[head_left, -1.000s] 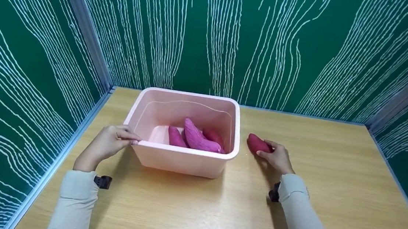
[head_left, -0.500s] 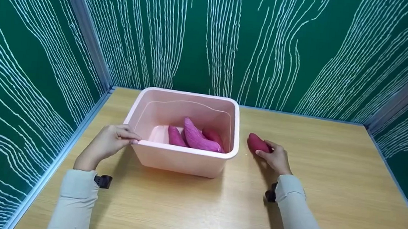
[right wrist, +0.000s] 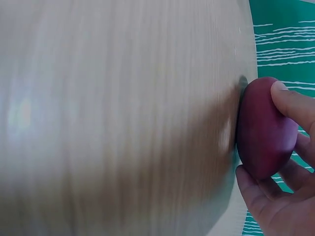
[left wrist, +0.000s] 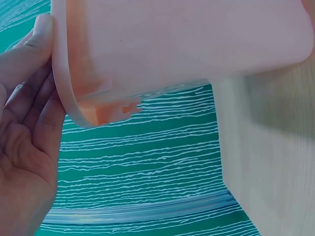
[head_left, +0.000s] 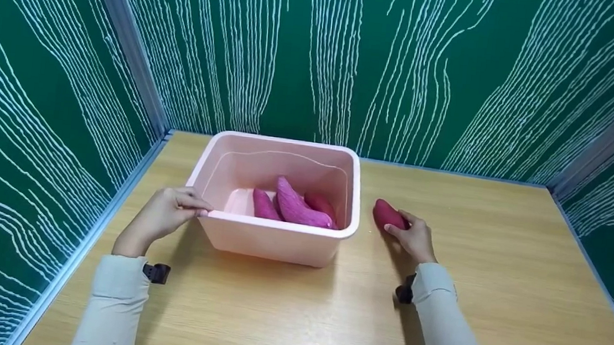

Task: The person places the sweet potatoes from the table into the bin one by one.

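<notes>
A pink plastic bin (head_left: 273, 242) stands on the wooden table, left of centre. Inside it lie purple-red sweet potatoes, one pale and curved (head_left: 301, 208) on top, others beside and partly under it. My left hand (head_left: 163, 216) pinches the bin's near-left rim corner; in the left wrist view the thumb and fingers (left wrist: 44, 34) are right at that rim. To the right of the bin, a darker red sweet potato (head_left: 388, 214) is down at the tabletop. My right hand (head_left: 417, 238) holds its near end, thumb on one side and fingers (right wrist: 253, 194) curled around the other.
The wooden table (head_left: 272, 314) reaches the green walls (head_left: 405, 64) with white wavy lines at the back and sides. Metal posts (head_left: 129, 40) stand at the corners. Each forearm carries a black wrist camera (head_left: 157, 273).
The right wrist and forearm have shifted slightly left, and the sweet potato in the right hand has turned a little. The left hand and the bin have stayed in place.
</notes>
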### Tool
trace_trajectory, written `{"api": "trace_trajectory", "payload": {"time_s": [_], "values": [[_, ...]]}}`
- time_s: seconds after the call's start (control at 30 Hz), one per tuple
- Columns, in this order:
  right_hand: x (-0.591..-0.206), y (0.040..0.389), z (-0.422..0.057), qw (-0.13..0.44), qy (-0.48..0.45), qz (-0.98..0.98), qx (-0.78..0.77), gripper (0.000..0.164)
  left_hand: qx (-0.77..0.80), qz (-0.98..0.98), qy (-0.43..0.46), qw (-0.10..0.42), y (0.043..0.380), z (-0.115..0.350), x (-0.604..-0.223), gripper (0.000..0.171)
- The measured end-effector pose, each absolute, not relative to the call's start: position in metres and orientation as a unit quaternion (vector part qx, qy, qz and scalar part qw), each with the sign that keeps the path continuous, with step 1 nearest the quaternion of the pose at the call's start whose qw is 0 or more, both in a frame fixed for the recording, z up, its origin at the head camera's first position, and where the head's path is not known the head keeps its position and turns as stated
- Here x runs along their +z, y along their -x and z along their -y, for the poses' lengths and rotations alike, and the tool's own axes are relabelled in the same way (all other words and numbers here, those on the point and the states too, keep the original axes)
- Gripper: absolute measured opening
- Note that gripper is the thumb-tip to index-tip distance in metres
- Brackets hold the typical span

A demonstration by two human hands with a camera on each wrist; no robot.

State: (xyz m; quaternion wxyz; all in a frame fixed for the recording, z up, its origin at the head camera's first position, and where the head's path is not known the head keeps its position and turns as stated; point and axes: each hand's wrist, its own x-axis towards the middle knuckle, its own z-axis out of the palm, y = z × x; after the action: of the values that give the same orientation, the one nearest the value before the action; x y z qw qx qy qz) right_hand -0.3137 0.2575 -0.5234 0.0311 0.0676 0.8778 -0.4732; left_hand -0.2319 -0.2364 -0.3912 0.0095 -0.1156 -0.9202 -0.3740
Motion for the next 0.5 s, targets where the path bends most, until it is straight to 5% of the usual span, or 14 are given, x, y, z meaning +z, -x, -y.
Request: {"api": "trace_trajectory", "payload": {"time_s": [0.5], "values": [[-0.5237,0.3161,-0.2664,0.047,-0.072,-0.863,-0.499,0.076,-0.39,0.915,0.1,-0.01,0.232,0.2364,-0.3905,0.017]]}}
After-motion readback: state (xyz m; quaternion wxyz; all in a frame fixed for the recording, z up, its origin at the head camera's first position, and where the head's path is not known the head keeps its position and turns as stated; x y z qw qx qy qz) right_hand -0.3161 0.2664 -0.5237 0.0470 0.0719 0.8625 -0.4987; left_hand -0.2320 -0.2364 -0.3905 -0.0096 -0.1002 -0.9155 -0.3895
